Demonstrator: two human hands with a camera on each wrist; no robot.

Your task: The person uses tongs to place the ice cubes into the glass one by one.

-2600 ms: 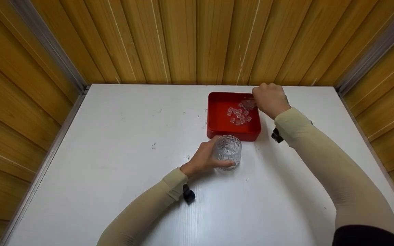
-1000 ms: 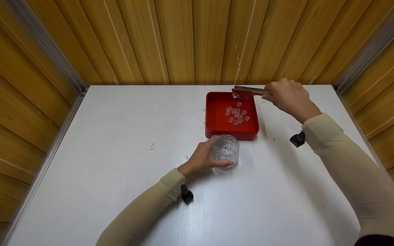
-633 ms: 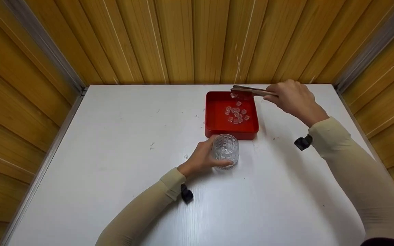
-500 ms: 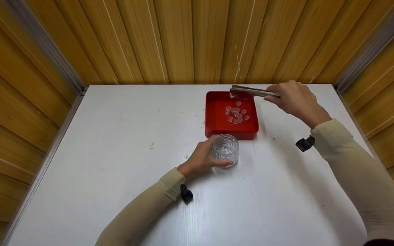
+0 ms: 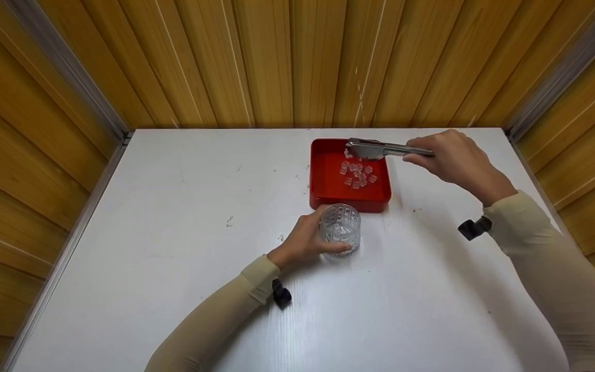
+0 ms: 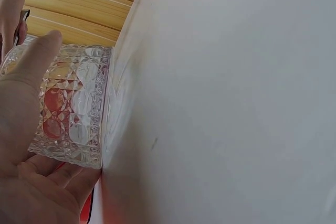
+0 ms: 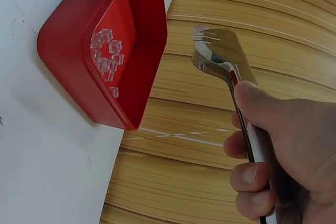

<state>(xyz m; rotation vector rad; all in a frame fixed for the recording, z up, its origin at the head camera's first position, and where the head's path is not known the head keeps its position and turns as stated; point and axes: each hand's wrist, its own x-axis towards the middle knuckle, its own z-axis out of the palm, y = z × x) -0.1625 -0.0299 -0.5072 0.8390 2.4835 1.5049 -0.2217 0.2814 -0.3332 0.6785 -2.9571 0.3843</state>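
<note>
Left hand [image 5: 303,239]: fingers and thumb curled round glass [image 5: 341,227], upright on surface [image 5: 189,212] | red tray [image 5: 371,206]: just beyond glass, clear cubes [image 5: 358,174] inside | tongs [image 5: 367,149]: long axis roughly sideways, tips leftward over tray's far part, pinching a cube [image 7: 200,30]; glass lies nearward of tips, left hand closest | right hand [image 5: 456,159]: fingers wrapped round tongs' handles

The tray [image 5: 325,181] is red, tongs [image 7: 220,51] silver, cubes [image 7: 115,47] clear, tumbler [image 6: 71,103] clear with diamonds and ovals, tabletop [image 5: 173,227] white, wall panels [image 5: 266,62] wood-grained yellow-brown.
</note>
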